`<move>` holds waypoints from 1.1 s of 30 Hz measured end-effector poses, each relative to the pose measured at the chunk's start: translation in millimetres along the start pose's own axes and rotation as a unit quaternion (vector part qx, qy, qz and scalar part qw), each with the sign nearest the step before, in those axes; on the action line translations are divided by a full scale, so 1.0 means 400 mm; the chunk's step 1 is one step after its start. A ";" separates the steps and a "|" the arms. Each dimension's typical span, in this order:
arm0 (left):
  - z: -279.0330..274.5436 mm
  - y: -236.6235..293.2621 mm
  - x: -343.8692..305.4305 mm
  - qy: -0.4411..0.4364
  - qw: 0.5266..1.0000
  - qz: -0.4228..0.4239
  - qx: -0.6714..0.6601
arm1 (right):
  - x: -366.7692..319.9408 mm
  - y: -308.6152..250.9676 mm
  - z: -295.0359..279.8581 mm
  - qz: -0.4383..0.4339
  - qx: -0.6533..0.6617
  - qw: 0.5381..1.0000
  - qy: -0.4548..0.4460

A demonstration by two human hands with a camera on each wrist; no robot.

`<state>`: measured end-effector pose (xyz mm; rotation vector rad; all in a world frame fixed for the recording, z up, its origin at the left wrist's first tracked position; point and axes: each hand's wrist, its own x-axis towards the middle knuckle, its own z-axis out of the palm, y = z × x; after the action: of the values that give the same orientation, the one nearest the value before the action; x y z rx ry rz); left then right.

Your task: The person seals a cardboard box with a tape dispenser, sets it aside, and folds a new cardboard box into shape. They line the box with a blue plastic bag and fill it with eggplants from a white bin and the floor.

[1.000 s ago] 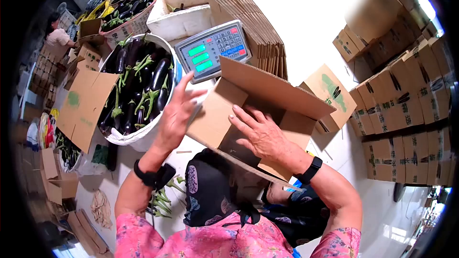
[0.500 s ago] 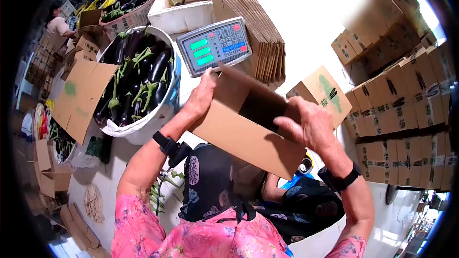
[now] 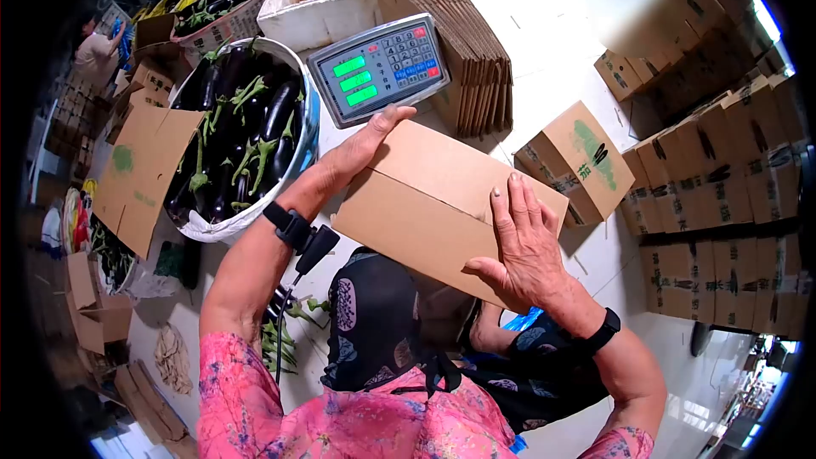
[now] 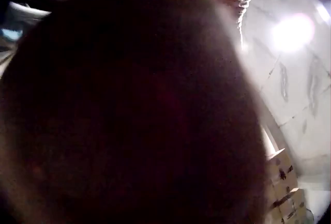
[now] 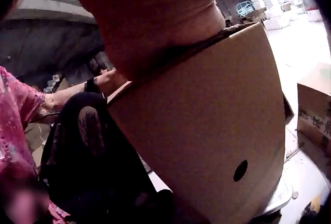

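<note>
Cardboard box [image 3: 438, 212] directly beneath the right grip [image 3: 525, 246]

Pale tiled floor [image 3: 552, 59], bright reflected glare [image 4: 294, 32], dim left side

- Plain light brown on the box [image 3: 425, 225] held in front.
- Bright pink on the shirt [image 3: 348, 425], sprinkled with small bluish and pale floral marks.
- Black on the trousers [image 3: 374, 353], patterned with pale purple and blue leafy rounds.
- Black on both wristbands [image 3: 289, 225].
- Grey on the scale [image 3: 378, 102], with bright green displays [image 3: 355, 82] and red and blue among the keys [image 3: 412, 74].
- Deep purple, almost black, on the eggplants [image 3: 278, 110]; green on their stems [image 3: 200, 180].
- White on the tub [image 3: 217, 231], blue along its side.
- Brown on the stacked cartons [image 3: 744, 183], printed in black.
</note>
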<state>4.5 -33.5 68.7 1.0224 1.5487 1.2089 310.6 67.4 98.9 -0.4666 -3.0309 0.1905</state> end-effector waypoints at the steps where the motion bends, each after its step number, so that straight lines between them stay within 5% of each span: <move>1: 0.002 -0.019 0.012 0.011 0.999 0.019 0.038 | -0.002 -0.001 0.003 0.003 0.002 1.000 0.003; 7: 0.015 -0.034 0.020 0.081 0.978 0.104 0.164 | 0.010 0.054 -0.013 -0.001 0.112 0.993 0.038; 9: 0.012 -0.034 0.029 0.100 0.970 0.134 0.174 | 0.007 0.132 -0.072 0.075 0.335 0.936 0.075; 13: 0.020 -0.012 0.022 0.095 0.974 0.128 0.163 | -0.095 0.305 -0.148 0.248 0.286 0.924 0.058; 14: 0.042 0.020 0.010 0.107 0.984 0.057 0.128 | -0.172 0.356 -0.124 0.275 0.269 0.921 0.062; 25: 0.078 0.030 0.005 0.114 0.987 0.034 0.105 | -0.580 0.526 0.507 0.484 0.254 0.837 -0.012; 33: 0.073 0.023 0.011 0.131 0.988 -0.011 0.083 | -0.554 0.518 0.689 0.471 0.173 0.864 -0.037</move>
<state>32.4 -20.6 73.6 0.9778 1.8864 1.2545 558.7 165.4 -212.3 -1.8563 -2.4366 0.7780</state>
